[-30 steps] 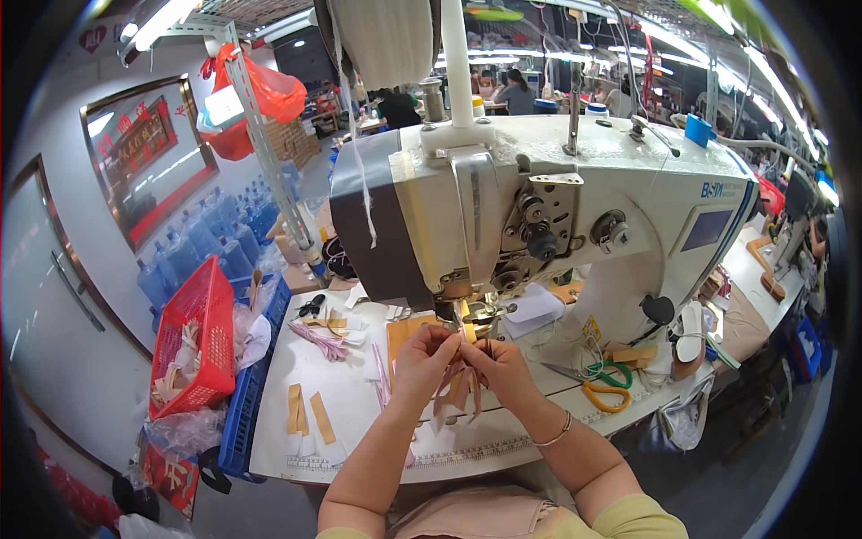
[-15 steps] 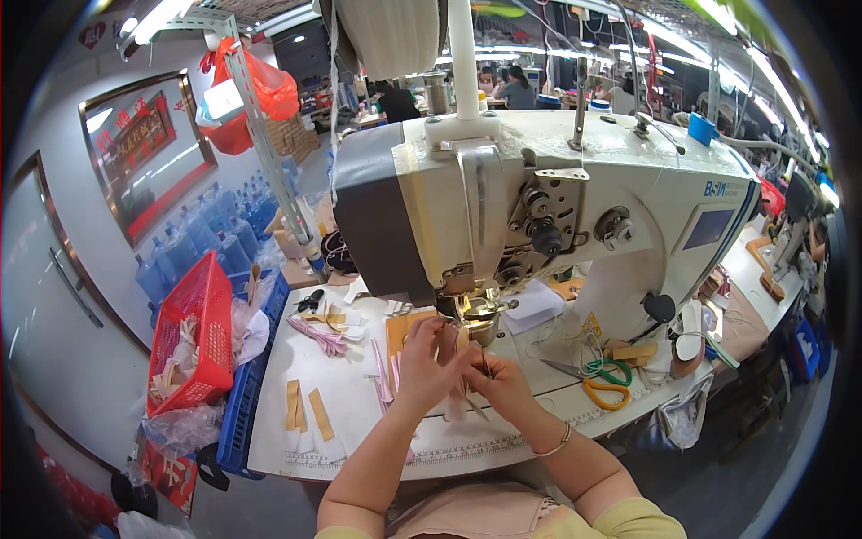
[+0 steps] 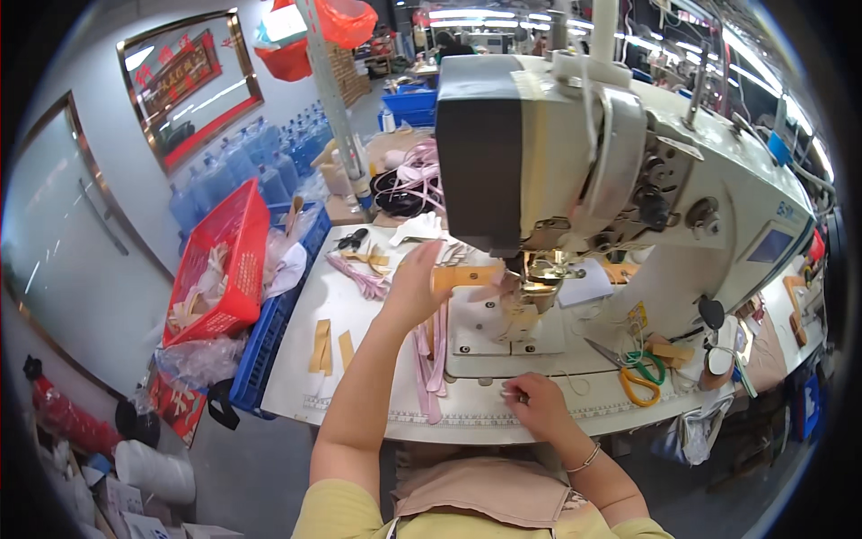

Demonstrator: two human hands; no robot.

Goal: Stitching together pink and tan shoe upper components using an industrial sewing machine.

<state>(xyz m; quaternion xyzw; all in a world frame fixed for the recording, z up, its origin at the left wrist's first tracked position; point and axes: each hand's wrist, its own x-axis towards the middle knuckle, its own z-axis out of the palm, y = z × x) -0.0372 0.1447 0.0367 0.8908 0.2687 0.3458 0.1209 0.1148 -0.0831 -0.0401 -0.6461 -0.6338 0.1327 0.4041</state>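
My left hand (image 3: 415, 286) is left of the sewing machine's needle area, against the left end of a flat tan piece (image 3: 474, 276) with a small dark hole. Its fingers are smeared and partly hidden, so a grip cannot be made out. Pink strips (image 3: 435, 355) trail down the table from below that hand. My right hand (image 3: 539, 406) is curled near the front edge, with a small dark thing (image 3: 523, 396) showing at its fingers, too little to name. The white sewing machine (image 3: 575, 162) stands over its metal plate (image 3: 503, 325).
Two tan strips (image 3: 321, 347) and a pink bundle (image 3: 359, 276) lie left on the table, near black-handled snips (image 3: 351, 239). Right are orange-handled scissors (image 3: 639, 387). A red basket (image 3: 241, 286) on a blue crate (image 3: 269, 364) stands beside the table.
My hands, together under the needle before, are now apart: the left went left, the right came back toward the table's front edge. The view has swung left.
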